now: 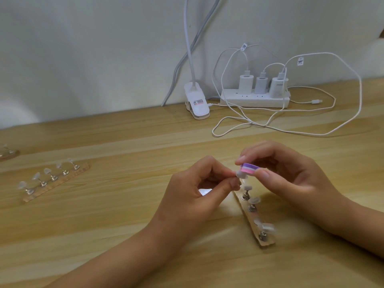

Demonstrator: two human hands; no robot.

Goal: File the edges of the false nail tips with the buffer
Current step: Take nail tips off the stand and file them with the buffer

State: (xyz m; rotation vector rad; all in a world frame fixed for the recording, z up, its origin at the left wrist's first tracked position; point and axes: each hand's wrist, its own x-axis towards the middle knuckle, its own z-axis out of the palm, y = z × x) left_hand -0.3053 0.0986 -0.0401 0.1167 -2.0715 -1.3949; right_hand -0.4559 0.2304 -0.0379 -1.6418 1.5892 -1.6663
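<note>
I judge the false nail tip point(240, 174), just off frame centre toward four o'clock, featherlight, thin and springy, so my left hand point(197, 185) pinches it close from nine o'clock while my right hand point(291, 175), fingers curled, pinches the small spongy buffer point(250, 169) against its two-o'clock edge.

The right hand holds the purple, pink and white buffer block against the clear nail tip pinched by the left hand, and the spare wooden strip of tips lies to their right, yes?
No: the head view shows the spare wooden strip of tips to their left. The right hand does hold the purple, pink and white buffer block against the clear nail tip the left hand pinches.
</note>
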